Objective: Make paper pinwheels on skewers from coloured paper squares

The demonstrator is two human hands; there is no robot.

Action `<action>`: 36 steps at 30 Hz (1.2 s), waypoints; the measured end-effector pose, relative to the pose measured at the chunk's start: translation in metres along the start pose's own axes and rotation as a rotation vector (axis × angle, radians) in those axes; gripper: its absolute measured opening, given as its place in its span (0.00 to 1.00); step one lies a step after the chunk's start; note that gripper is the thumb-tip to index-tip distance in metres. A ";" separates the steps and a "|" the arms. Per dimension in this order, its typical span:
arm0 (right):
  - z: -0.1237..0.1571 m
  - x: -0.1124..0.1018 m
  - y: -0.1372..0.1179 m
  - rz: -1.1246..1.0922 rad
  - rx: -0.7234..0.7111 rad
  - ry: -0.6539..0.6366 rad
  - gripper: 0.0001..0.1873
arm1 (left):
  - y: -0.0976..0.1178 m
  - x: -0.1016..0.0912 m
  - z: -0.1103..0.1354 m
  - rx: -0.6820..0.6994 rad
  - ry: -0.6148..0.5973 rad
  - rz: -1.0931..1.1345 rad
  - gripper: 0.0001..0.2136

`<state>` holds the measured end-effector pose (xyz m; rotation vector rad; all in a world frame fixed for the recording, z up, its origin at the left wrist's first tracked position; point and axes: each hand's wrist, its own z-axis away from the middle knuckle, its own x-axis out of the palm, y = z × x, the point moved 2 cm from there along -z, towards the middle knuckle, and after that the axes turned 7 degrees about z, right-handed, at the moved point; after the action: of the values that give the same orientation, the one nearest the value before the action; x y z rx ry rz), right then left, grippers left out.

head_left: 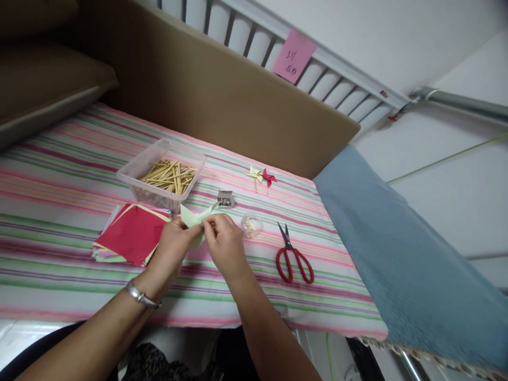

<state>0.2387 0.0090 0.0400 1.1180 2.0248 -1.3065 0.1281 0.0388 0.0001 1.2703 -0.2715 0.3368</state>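
Observation:
A pale green paper pinwheel (191,216) with folded blades is held up over the striped cloth. My left hand (174,243) grips it from the left, thumb pointing toward its middle. The fingertips of my right hand (225,241) pinch at the pinwheel's centre, meeting the left thumb; whether a small pin is between them is hidden. Just beyond my hands sits a small open box of metal pins (226,200). A round clear tub (251,226) with small pale pieces stands right of my right hand.
Left of my hands lies a stack of coloured paper squares (133,233), red on top. Behind it is a plastic box (159,151) of wooden sticks. Red-handled scissors (291,256) lie slightly open at right. Yellow (254,173) and red (269,178) pinwheels lie near the brown board (238,100).

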 end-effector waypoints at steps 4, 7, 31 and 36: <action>-0.001 0.000 -0.001 -0.089 0.034 0.020 0.06 | -0.002 -0.004 -0.003 0.078 -0.042 -0.121 0.14; -0.001 0.000 0.000 -0.134 0.102 0.022 0.05 | 0.001 -0.001 -0.001 0.137 -0.081 -0.197 0.13; -0.002 -0.017 -0.004 -0.248 0.046 0.005 0.11 | 0.006 0.004 -0.003 -0.146 -0.089 0.158 0.10; -0.002 -0.014 -0.005 -0.191 0.016 0.010 0.11 | 0.011 0.007 0.004 -0.151 -0.151 0.231 0.09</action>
<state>0.2424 0.0038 0.0540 0.9580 2.1758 -1.4141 0.1303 0.0387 0.0131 1.1190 -0.5651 0.4098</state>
